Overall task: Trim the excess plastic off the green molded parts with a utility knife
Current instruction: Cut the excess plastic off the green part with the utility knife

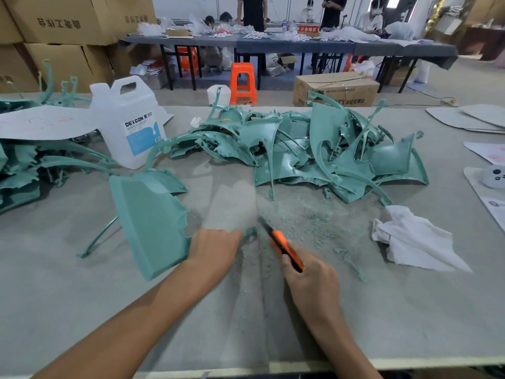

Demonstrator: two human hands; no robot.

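Near the front edge of the desk [82, 302], left hand [216, 248] grips the green molded part [149, 222]; right hand [311, 285], just beside, clasps the utility knife [282, 246].

Left hand [216, 247] seemingly curled, right hand [308, 280] fisted, forearms outstretched.

A grey counter [82, 310] filled the foreground. At eleven o'clock, brown cardboard boxes [68, 31] were stacked high. At twelve o'clock a long table [273, 45] with a dark grey cover and black legs ran across the room, strewn with white items; a red sign [308, 29] stood on it, and people stood or sat behind. An orange stool [243, 83] stood before it on the pale concrete floor [451, 83], with a cardboard carton [336, 88] at one o'clock. The light was even and bright.
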